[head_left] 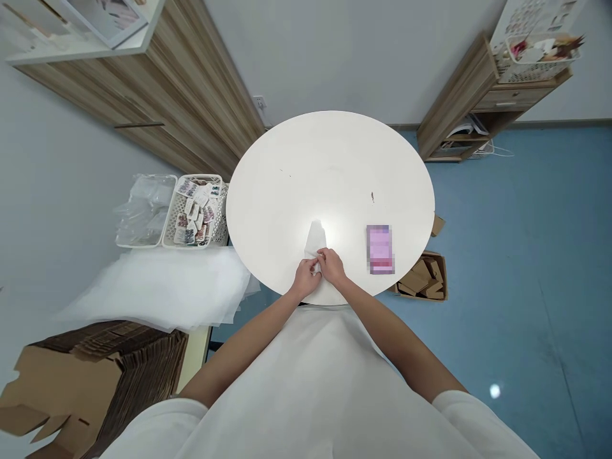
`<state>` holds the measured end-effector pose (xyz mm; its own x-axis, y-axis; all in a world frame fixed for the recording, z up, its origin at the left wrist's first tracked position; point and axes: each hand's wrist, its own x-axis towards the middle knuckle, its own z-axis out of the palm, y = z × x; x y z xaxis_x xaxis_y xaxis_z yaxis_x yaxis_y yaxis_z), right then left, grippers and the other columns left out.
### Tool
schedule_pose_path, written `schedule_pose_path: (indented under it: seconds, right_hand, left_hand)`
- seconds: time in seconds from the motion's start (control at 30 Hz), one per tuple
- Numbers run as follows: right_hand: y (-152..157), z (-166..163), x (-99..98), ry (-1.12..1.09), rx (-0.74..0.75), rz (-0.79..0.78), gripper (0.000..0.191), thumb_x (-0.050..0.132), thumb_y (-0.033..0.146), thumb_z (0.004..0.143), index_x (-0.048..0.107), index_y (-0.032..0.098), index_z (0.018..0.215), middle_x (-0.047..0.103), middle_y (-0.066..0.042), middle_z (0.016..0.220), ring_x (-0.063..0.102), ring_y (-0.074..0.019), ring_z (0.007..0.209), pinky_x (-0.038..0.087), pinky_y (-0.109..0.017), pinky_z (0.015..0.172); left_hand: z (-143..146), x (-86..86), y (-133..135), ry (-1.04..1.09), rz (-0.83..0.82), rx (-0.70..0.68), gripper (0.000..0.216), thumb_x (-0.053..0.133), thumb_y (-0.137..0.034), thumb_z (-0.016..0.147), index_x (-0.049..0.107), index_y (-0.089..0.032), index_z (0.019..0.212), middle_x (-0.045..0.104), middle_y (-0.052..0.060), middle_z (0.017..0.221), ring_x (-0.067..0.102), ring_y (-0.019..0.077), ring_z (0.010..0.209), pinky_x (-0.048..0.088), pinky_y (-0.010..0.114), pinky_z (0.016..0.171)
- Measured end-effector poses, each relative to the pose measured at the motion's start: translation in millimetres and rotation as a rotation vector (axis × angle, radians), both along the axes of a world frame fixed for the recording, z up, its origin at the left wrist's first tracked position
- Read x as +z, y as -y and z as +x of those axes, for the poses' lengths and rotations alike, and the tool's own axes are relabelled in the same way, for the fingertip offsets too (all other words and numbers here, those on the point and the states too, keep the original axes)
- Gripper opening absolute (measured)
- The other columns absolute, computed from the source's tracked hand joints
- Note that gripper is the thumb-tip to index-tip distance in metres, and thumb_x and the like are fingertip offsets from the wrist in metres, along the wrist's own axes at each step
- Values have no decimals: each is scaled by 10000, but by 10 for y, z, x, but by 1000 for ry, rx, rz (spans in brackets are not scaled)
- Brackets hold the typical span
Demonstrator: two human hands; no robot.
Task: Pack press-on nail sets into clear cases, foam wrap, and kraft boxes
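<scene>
A small white sheet, thin like tissue or a plastic bag point(315, 237), lies on the round white table point(329, 159) near its front edge. At the sheet's near end, my left hand point(306, 278) is closed with the fingers pinching its edge. My right hand point(331, 265) pinches the same end from the right, its fingertips almost touching the left ones. What lies between the fingertips is too small to tell. To the right of my hands rests a purple-pink rectangular item point(380, 250), blurred into blocks.
White baskets with packaged cards point(196, 213) and clear bags point(146, 210) stand left of the table. Below them are white sheets point(176, 284) and stacked flat cardboard point(71, 389). A cardboard box point(423, 277) sits on the floor at right; a wooden cabinet point(471, 108) stands behind.
</scene>
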<state>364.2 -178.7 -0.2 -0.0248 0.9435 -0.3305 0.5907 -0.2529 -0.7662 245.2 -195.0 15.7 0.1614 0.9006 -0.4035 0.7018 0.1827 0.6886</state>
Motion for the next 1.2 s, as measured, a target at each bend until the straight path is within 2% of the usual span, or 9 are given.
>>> schedule_pose_path:
  seconds: [0.1, 0.2, 0.37, 0.47, 0.6, 0.7, 0.77, 0.93, 1.2]
  right_hand:
    - [-20, -18, -21, 67, 19, 26, 240, 379, 179, 802, 515, 210, 997, 551, -48, 920, 515, -163, 807, 399, -279, 663]
    - [-22, 6, -37, 62, 43, 46, 220, 380, 180, 792, 489, 212, 980, 553, -39, 911, 512, -163, 768, 389, -278, 616]
    - [4, 65, -63, 3, 47, 58, 226, 364, 165, 778, 469, 206, 973, 538, -18, 854, 504, -162, 750, 403, -288, 625]
    - [42, 100, -37, 63, 133, 126, 271, 345, 114, 778, 501, 200, 982, 527, -58, 954, 500, -185, 855, 417, -316, 693]
    - [98, 160, 33, 157, 383, 279, 305, 390, 105, 797, 526, 207, 1050, 446, -97, 1230, 363, -238, 1176, 329, -407, 932]
    - [107, 201, 13, 149, 551, 317, 335, 518, 164, 767, 499, 206, 1099, 354, -97, 1350, 223, -263, 1290, 238, -472, 1013]
    - [90, 214, -45, 116, 559, 305, 365, 553, 148, 743, 494, 199, 1100, 341, -103, 1364, 199, -268, 1305, 254, -485, 1011]
    - [19, 198, -137, 44, 515, 296, 358, 445, 31, 745, 521, 175, 1064, 410, -111, 1315, 247, -263, 1291, 373, -444, 960]
    - [247, 260, 19, 195, 672, 343, 363, 497, 154, 715, 504, 144, 1078, 486, -137, 1219, 389, -275, 1180, 415, -427, 915]
  left_hand:
    - [-77, 25, 39, -13, 38, -22, 391, 489, -193, 720, 538, -215, 1107, 551, 52, 1025, 551, 168, 874, 474, 309, 754]
    - [-209, 52, 37, -110, 196, -97, 386, 479, -194, 732, 526, -203, 1115, 536, 74, 1094, 507, 210, 1011, 432, 373, 860]
    - [-355, 52, -75, -267, 342, -458, 548, 501, -214, 733, 378, -203, 1267, 345, 96, 1361, 304, 266, 1248, 303, 451, 985]
    - [-362, 10, -153, -296, 355, -565, 578, 505, -231, 744, 330, -186, 1293, 285, 102, 1402, 212, 265, 1301, 262, 442, 1008]
    - [-354, -38, -213, -291, 367, -583, 572, 529, -290, 745, 348, -169, 1274, 269, 105, 1409, 149, 267, 1323, 250, 414, 1010]
    - [-344, -51, -245, -294, 357, -573, 574, 562, -307, 723, 372, -177, 1248, 293, 104, 1395, 162, 267, 1320, 243, 409, 1015]
    - [-332, -55, -267, -294, 352, -562, 574, 592, -299, 696, 394, -182, 1222, 319, 103, 1379, 199, 266, 1307, 247, 406, 1016]
    - [-298, -68, -290, -253, 352, -527, 565, 619, -295, 662, 423, -178, 1180, 388, 111, 1324, 297, 260, 1258, 292, 396, 1001]
    - [-317, -56, -50, -75, 345, -505, 480, 569, -206, 654, 466, -174, 1122, 531, 101, 1164, 468, 245, 1103, 374, 397, 940]
